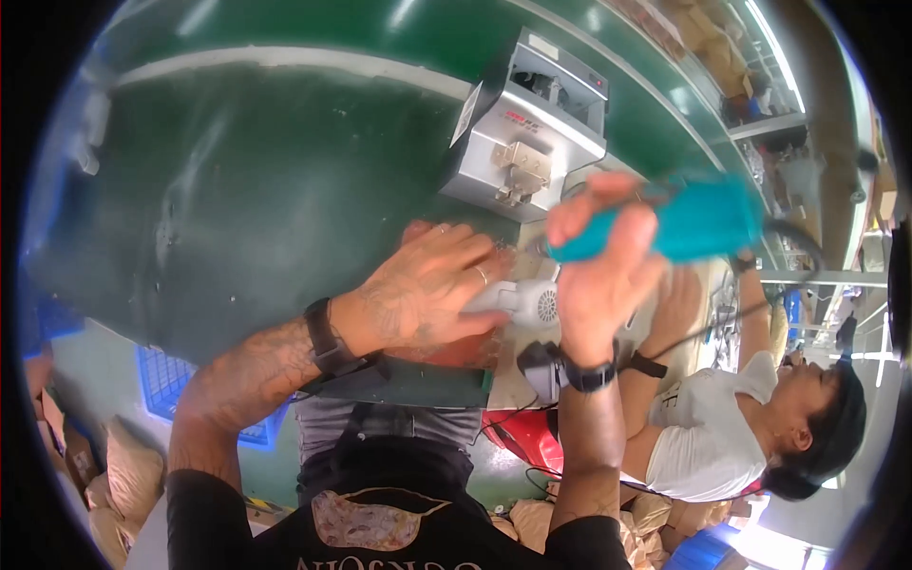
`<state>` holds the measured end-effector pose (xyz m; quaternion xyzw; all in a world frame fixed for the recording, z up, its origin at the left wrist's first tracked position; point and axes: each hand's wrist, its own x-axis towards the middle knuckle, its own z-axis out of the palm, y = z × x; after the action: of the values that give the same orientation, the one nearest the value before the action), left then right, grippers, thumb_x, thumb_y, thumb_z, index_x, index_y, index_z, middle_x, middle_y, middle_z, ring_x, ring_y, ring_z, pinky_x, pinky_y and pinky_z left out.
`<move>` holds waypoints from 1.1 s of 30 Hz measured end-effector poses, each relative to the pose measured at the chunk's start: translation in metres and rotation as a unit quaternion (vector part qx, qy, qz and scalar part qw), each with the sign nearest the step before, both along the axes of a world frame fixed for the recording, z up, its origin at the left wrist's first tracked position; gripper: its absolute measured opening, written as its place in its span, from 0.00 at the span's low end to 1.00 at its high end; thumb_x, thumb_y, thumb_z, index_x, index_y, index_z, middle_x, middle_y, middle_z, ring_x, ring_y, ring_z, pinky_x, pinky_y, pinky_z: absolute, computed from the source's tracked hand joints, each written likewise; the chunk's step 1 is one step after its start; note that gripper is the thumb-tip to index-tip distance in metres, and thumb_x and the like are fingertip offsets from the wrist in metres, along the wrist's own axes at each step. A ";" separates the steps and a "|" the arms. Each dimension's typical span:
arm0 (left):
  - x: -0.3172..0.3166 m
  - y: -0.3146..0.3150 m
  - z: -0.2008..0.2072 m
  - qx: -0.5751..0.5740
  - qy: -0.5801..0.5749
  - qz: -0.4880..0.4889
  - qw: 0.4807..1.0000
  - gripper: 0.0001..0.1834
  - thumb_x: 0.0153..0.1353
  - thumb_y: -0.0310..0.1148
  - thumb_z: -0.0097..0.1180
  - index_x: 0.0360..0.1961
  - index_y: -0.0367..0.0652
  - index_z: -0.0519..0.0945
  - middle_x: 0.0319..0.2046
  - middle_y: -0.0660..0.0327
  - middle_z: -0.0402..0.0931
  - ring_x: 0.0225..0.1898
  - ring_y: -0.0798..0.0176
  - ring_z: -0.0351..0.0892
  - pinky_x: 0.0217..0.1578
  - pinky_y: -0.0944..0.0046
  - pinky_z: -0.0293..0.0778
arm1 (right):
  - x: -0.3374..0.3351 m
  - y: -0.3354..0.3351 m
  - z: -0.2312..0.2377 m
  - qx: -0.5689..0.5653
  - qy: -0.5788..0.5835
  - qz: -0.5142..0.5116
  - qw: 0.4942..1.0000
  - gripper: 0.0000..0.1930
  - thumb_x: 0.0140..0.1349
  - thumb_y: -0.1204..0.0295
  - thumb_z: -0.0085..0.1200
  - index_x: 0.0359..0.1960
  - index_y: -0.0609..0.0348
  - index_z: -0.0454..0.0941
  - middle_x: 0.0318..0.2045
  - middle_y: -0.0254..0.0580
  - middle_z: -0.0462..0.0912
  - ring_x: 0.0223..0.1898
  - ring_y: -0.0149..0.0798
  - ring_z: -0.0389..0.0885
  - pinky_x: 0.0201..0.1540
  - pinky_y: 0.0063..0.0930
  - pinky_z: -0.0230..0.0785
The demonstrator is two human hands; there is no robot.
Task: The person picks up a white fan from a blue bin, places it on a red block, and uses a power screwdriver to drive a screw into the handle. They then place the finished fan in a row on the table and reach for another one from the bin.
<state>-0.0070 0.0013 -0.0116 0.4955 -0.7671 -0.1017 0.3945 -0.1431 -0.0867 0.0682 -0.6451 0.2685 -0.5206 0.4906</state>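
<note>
My left hand is closed around a small pale-grey device with a round slotted vent, like a handheld fan, low over the workbench. My right hand grips a teal electric screwdriver with a dark cable. The tool is smeared by motion and lies roughly level. Its tip points left, toward the device and my left fingers; whether it touches anything cannot be made out. Beneath my left hand a reddish surface partly shows.
A grey metal machine stands beyond my hands on the green workbench. Another grey piece lies near my right wrist. At right sits a co-worker in a white shirt, arms reaching to the bench. A blue crate stands below left.
</note>
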 end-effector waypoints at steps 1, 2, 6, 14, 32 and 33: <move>-0.001 -0.002 0.001 0.000 0.007 -0.013 1.000 0.28 0.51 0.45 0.68 0.50 0.40 0.78 0.37 0.58 0.72 0.43 0.53 0.74 0.42 0.52 0.69 | -0.010 0.007 -0.001 -0.009 -0.007 -0.006 1.000 0.31 0.71 0.45 0.48 0.46 0.69 0.71 0.21 0.40 0.73 0.22 0.35 0.71 0.28 0.31 0.66; -0.001 -0.002 0.002 0.002 0.009 -0.014 1.000 0.28 0.51 0.45 0.68 0.50 0.40 0.78 0.37 0.58 0.72 0.43 0.53 0.74 0.42 0.52 0.69 | -0.017 0.012 -0.002 -0.016 0.004 -0.001 1.000 0.33 0.70 0.42 0.49 0.46 0.69 0.70 0.21 0.40 0.73 0.22 0.35 0.71 0.27 0.31 0.66; -0.004 0.000 0.005 0.011 0.016 0.016 1.000 0.21 0.48 0.43 0.73 0.38 0.43 0.81 0.40 0.57 0.76 0.42 0.51 0.77 0.46 0.53 0.75 | -0.029 0.021 -0.006 -0.001 0.040 -0.010 0.999 0.38 0.65 0.37 0.51 0.46 0.69 0.69 0.20 0.40 0.72 0.22 0.35 0.72 0.26 0.31 0.65; -0.004 0.002 0.010 0.034 0.020 0.016 0.999 0.22 0.48 0.43 0.74 0.40 0.43 0.82 0.41 0.57 0.77 0.43 0.49 0.78 0.47 0.52 0.75 | -0.028 0.024 -0.011 0.004 0.029 0.003 1.000 0.35 0.67 0.40 0.51 0.45 0.69 0.69 0.20 0.41 0.73 0.22 0.36 0.72 0.26 0.31 0.66; -0.004 0.000 0.002 -0.040 -0.004 0.026 0.999 0.23 0.55 0.46 0.69 0.40 0.37 0.80 0.41 0.52 0.74 0.44 0.48 0.76 0.47 0.52 0.74 | -0.025 0.018 -0.014 0.008 0.040 0.016 0.999 0.26 0.71 0.48 0.50 0.42 0.66 0.69 0.22 0.42 0.73 0.23 0.37 0.73 0.27 0.30 0.68; -0.004 -0.001 0.002 -0.032 -0.008 0.022 0.999 0.22 0.55 0.46 0.69 0.39 0.37 0.79 0.40 0.52 0.74 0.43 0.48 0.76 0.46 0.52 0.74 | -0.024 0.017 -0.007 -0.005 0.073 -0.001 0.997 0.27 0.72 0.48 0.49 0.44 0.67 0.70 0.23 0.42 0.74 0.24 0.36 0.75 0.29 0.29 0.69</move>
<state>-0.0114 -0.0001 -0.0092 0.5003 -0.7618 -0.0647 0.4064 -0.1673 -0.0692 0.0610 -0.6836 0.3013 -0.4740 0.4661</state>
